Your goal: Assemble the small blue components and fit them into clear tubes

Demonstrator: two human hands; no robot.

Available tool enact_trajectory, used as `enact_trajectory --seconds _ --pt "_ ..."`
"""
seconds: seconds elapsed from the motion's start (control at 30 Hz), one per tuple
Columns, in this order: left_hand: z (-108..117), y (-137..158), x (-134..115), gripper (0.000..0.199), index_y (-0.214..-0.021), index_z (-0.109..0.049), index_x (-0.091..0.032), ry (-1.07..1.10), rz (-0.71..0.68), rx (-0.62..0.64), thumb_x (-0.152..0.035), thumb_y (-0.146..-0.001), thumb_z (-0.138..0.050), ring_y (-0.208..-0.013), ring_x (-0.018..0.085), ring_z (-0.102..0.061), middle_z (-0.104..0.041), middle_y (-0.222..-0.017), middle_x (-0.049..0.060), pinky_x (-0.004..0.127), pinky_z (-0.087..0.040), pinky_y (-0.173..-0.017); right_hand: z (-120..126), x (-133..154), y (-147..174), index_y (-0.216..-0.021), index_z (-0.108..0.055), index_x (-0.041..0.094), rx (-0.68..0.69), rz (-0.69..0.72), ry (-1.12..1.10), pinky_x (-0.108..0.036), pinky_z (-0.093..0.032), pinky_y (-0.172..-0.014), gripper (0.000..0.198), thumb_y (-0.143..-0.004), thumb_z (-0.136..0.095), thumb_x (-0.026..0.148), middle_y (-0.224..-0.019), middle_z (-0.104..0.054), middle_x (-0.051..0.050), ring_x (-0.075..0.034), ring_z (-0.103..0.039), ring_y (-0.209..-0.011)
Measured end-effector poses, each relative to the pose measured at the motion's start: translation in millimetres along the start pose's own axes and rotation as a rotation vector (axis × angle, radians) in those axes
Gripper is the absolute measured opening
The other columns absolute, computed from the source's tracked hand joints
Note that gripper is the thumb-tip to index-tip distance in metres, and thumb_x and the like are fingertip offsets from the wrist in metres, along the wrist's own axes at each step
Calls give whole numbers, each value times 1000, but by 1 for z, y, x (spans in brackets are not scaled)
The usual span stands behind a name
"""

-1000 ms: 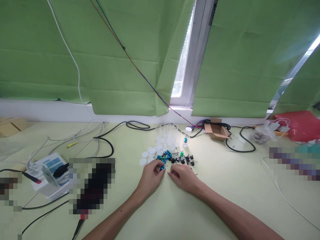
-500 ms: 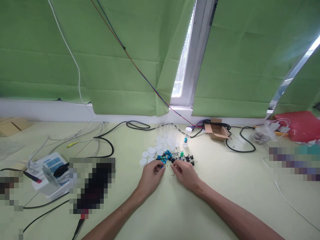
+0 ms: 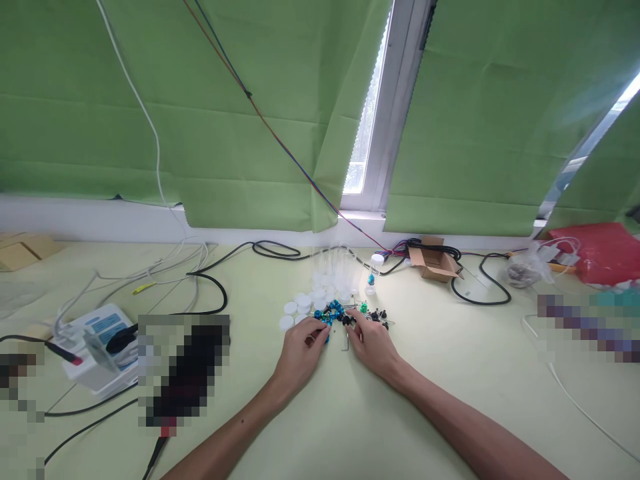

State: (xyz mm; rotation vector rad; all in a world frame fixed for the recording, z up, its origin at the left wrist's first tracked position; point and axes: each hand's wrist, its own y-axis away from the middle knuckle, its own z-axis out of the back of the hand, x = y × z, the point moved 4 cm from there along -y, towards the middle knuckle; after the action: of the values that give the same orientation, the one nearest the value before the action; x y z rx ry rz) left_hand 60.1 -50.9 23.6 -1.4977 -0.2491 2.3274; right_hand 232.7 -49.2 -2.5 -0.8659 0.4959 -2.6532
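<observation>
My left hand (image 3: pixel 304 345) is closed in a pinch at the near left of a pile of small parts. A small blue part (image 3: pixel 327 339) shows at its fingertips; its exact kind is too small to tell. My right hand (image 3: pixel 374 341) has thumb and index finger apart beside the small black parts (image 3: pixel 347 320), with nothing visible gripped. An L-shaped hex key (image 3: pixel 345 344) lies on the table by the right thumb. Blue metallic parts (image 3: pixel 336 309) lie between and beyond the hands, and a green one (image 3: pixel 363 307) lies behind the right hand.
White round caps (image 3: pixel 291 308) lie left of the pile. Clear tubes (image 3: pixel 340 267) stand behind it, beside a capped tube (image 3: pixel 371 277) holding a blue part. Farther back are a small open cardboard box (image 3: pixel 434 262) and black cables (image 3: pixel 277 251). A white power strip (image 3: pixel 100 347) is at left.
My right hand's fingers have spread and shifted slightly up and right, toward the black parts. More of the hex key shows. A blue part now shows below my left fingertips.
</observation>
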Motion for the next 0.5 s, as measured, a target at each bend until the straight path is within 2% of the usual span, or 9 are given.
enact_trajectory --seconds 0.2,0.5 --pt "0 0 0 24 -80 -71 -21 -4 7 -7 -35 -86 -53 -74 18 -60 -68 -85 5 26 -48 -60 -2 1 -1 -126 -54 17 74 -12 79 -25 -41 -60 36 -91 -47 22 -69 -66 -2 -18 -61 -60" --pt "1 0 -1 22 -81 -70 -22 -5 32 2 -35 -86 -53 -73 19 -59 -67 -86 5 27 -47 -60 -1 1 -1 -119 -56 19 66 -5 65 -24 -37 -57 30 -90 -49 19 -67 -65 0 -17 -60 -59"
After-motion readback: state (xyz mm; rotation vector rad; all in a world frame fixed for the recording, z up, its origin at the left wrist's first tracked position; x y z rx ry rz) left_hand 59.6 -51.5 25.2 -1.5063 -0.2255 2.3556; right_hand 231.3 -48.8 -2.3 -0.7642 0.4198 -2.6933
